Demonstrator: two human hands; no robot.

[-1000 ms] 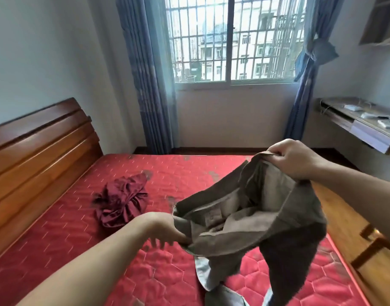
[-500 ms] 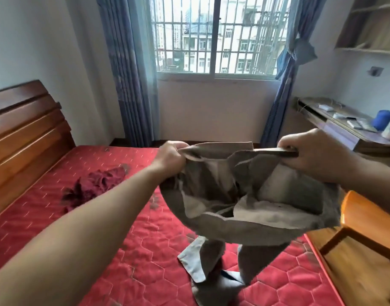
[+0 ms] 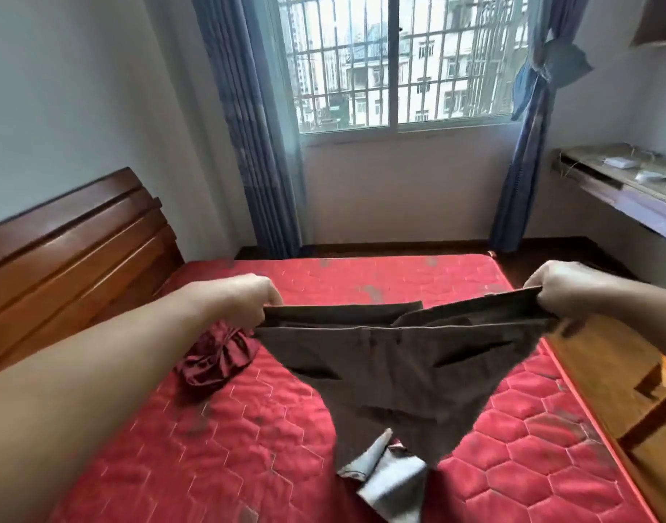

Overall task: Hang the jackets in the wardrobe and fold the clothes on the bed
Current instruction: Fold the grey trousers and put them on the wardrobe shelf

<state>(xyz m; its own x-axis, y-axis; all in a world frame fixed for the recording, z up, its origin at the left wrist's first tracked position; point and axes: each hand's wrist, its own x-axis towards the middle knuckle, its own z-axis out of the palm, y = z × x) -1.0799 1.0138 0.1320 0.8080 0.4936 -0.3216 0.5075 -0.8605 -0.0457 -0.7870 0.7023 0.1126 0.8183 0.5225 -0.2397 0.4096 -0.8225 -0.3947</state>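
Left hand [image 3: 254, 300] and right hand [image 3: 561, 286] each clamped on waistband of brown trousers [image 3: 391, 371], stretched above bed [image 3: 248, 447]; maroon garment [image 3: 216, 356] crumpled beside.

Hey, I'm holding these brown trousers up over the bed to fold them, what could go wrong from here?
Two likely risks. The trousers hang from both hands, left hand and right hand, with the legs bunched on the mattress, so laying them down may trap creases. The maroon garment lies close by the left side; the trousers could land on it.
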